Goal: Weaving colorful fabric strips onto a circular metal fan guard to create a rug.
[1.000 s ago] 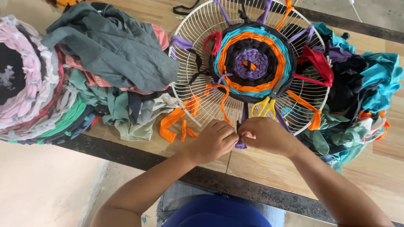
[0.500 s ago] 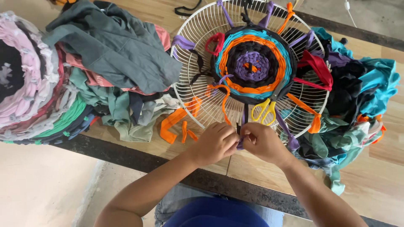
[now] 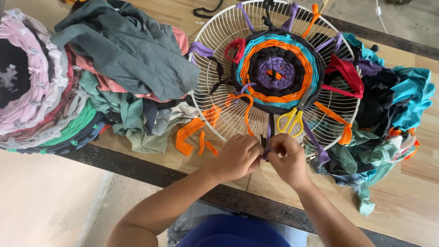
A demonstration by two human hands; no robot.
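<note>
A white wire fan guard (image 3: pixel 215 98) lies flat on the wooden table (image 3: pixel 411 201). A round weave of cloth strips (image 3: pixel 276 71) in purple, black, orange and teal fills its middle. At the guard's near rim, my left hand (image 3: pixel 238 157) and my right hand (image 3: pixel 286 160) meet, both pinching a purple cloth strip (image 3: pixel 268 137) that runs from the weave to the rim. Yellow-handled scissors (image 3: pixel 290 120) rest on the guard just above my right hand.
A heap of grey, green and pink clothes (image 3: pixel 123 68) lies left of the guard. A round woven mat stack (image 3: pixel 27 87) sits at the far left. Teal, black and red cloth scraps (image 3: pixel 388 114) pile up on the right. Loose orange strips (image 3: pixel 194 135) lie near the table's edge.
Both hands stay together at the guard's near rim, working the purple strip with small finger movements. The view has shifted slightly.
</note>
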